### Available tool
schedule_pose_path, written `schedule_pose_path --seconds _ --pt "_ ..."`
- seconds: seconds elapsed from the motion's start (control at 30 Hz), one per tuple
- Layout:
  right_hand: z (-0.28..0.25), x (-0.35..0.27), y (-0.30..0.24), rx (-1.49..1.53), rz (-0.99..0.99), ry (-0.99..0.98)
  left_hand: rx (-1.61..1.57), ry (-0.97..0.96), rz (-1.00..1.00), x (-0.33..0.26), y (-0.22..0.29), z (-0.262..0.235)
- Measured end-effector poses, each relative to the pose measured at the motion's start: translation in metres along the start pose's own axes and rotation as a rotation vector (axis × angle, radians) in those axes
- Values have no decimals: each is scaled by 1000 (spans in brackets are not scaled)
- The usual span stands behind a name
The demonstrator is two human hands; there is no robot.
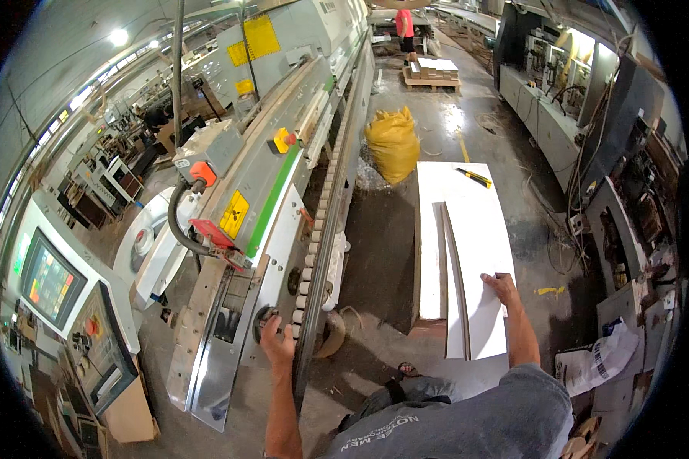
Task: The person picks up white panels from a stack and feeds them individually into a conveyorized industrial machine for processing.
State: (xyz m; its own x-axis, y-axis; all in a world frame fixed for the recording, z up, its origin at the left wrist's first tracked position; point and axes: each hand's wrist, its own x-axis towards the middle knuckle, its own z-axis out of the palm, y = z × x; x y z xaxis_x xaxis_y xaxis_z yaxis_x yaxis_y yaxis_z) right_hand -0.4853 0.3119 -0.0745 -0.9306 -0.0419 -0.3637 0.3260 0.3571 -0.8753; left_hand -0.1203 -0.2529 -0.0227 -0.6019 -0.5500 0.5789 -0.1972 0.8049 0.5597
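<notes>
White panels (444, 180): stacked right of centre in the frame; the uppermost piece shows a long dark edge running lengthwise, and its near end juts past the stack toward the lower edge.
Right hand (499, 288): at the right edge of the uppermost piece, fingers on its white face; cannot tell whether the grip closes underneath.
Left hand (279, 341): lower centre-left, well apart from the right hand; fingers parted, nothing seen in the grasp, close beside a round dark knob (262, 323); contact cannot be told.
Rollers (304, 284): pale row along the machine (272, 183), just right of the left hand, running toward the top of the frame.
Cutter knife (475, 178): yellow and black, lying on the far end of the panels.
Yellow sack (393, 145): on the floor, upper centre, just beyond the stack.
Screen (52, 274): lit, far left.
Another person (405, 34): top centre, near a loaded pallet (434, 84).
</notes>
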Motion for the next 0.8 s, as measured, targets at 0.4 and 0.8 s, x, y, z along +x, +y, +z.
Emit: schedule_pose_path --seconds 0.4,0.8 --pt "2 -19 4 25 -57 11 -102 94 -4 -15 8 -6" --pt "-12 -23 -16 277 -317 14 -207 247 100 -9 90 -35"
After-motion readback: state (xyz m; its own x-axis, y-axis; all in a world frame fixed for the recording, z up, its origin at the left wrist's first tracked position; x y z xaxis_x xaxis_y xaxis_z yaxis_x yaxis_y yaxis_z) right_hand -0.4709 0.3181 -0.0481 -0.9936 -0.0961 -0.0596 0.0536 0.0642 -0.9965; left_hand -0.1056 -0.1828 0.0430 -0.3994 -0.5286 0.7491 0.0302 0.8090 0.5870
